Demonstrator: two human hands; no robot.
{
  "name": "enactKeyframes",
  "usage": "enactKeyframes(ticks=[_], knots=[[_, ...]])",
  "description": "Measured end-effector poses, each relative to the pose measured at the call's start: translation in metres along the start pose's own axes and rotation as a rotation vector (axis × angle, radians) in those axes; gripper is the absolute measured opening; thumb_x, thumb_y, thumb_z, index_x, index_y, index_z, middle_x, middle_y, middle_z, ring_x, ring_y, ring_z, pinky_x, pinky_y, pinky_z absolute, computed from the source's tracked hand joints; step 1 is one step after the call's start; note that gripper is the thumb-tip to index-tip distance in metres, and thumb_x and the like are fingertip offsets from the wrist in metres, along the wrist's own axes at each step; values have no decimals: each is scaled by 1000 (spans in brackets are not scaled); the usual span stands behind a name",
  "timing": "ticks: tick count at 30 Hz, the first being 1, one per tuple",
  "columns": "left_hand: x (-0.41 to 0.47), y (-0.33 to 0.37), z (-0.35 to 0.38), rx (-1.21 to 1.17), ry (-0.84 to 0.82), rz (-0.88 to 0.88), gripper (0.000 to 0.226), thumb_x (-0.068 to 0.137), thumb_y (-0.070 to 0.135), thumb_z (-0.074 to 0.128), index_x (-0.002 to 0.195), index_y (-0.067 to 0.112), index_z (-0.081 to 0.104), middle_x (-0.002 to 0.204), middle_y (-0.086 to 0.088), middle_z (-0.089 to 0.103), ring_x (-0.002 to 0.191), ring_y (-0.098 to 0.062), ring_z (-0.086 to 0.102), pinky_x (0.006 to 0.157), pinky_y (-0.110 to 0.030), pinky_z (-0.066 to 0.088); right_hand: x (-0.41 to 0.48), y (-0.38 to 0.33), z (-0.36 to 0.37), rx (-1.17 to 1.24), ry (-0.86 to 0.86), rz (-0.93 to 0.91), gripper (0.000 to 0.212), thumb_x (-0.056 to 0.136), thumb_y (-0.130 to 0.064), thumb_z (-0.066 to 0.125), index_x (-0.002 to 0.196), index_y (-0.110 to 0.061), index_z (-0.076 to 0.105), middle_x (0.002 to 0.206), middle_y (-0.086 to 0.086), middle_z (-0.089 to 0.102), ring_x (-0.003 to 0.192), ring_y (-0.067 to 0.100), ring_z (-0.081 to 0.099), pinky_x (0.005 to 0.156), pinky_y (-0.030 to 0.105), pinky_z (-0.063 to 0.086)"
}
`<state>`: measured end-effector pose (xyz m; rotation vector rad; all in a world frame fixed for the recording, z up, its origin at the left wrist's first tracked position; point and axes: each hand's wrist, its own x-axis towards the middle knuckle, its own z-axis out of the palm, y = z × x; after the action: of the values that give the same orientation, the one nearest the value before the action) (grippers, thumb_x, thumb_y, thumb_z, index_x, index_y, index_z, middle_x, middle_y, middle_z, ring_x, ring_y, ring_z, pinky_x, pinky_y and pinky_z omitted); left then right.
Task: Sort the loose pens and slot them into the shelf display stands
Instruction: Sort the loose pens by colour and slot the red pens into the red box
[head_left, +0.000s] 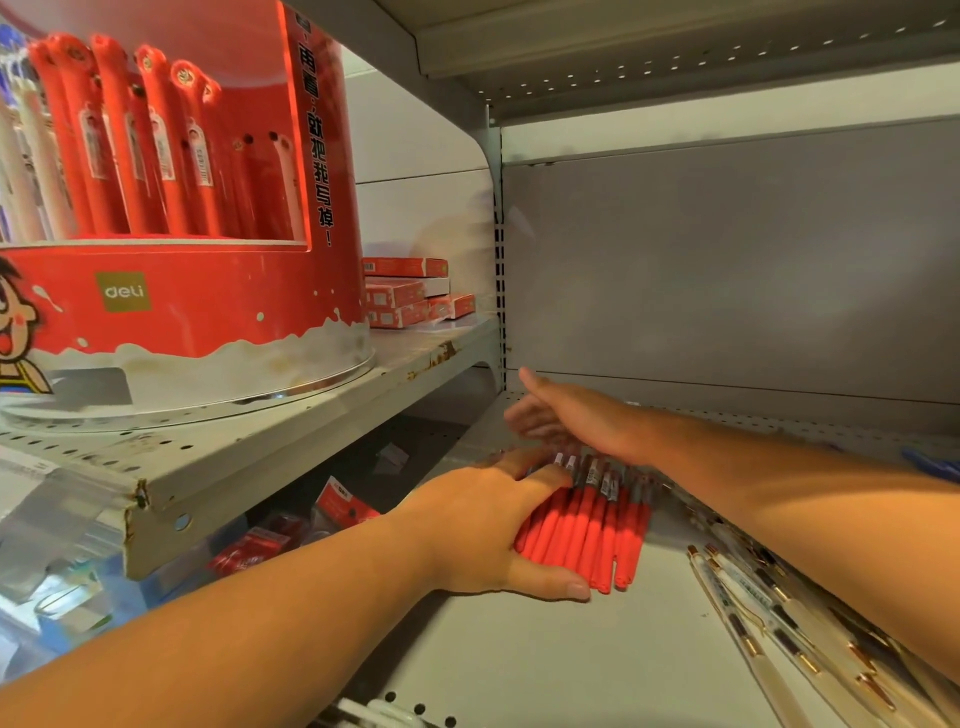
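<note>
A bundle of several red pens lies on the white lower shelf. My left hand wraps around the bundle, fingers over the top and thumb at the near ends. My right hand hovers just beyond the pens' far ends, fingers spread and holding nothing. A round red display stand on the upper left shelf holds upright red pens in its slots, with some holes free at its right side.
Several clear pens with gold tips lie loose at the right under my right forearm. Small red boxes are stacked behind the stand. Red packets hang below the upper shelf's edge. A grey back panel closes the bay.
</note>
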<state>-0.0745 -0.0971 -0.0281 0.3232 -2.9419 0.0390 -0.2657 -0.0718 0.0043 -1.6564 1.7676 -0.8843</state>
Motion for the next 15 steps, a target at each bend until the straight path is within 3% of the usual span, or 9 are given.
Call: enactKeyframes(ticks=[4,7,9,11,13,15], knots=[[-1,1,0,15,-27,-11,88,74,86,42,142,38,16,143,1,40,114,-24,56,94,-38,52,-4,-16,-23,-118,233,10,34,103,-39,40,101,-17,67,108,5,70,92,16,65,76,29,49],[0,3,0,41,-34,-1,90,72,88,41,143,40,14,140,1,44,111,-24,57,93,-38,53,-22,-12,-45,-469,91,149,20,98,-18,50,108,-14,67,106,6,68,84,15,62,66,25,48],[1,4,1,40,-21,4,92,69,91,41,142,42,16,138,2,45,109,-23,58,91,-38,53,-38,-2,-48,-656,-71,278,23,96,-11,49,110,-18,67,104,3,67,86,15,62,68,25,51],[2,7,2,33,-9,-4,94,65,93,40,142,43,19,136,4,45,107,-23,58,90,-38,53,-52,7,-47,-733,-180,339,23,93,-12,53,111,-19,67,104,3,67,94,18,64,81,32,53],[4,9,3,37,-2,-18,97,63,95,39,142,43,20,137,3,44,110,-24,57,91,-39,52,-64,8,-47,-702,-201,336,26,88,-16,61,113,-22,65,108,3,67,102,20,63,91,39,51],[5,10,4,31,-3,-27,97,63,95,39,142,43,19,139,3,42,113,-24,55,92,-40,52,-74,2,-48,-638,-233,318,40,83,-21,71,120,-27,60,110,-5,65,103,12,60,91,35,48]])
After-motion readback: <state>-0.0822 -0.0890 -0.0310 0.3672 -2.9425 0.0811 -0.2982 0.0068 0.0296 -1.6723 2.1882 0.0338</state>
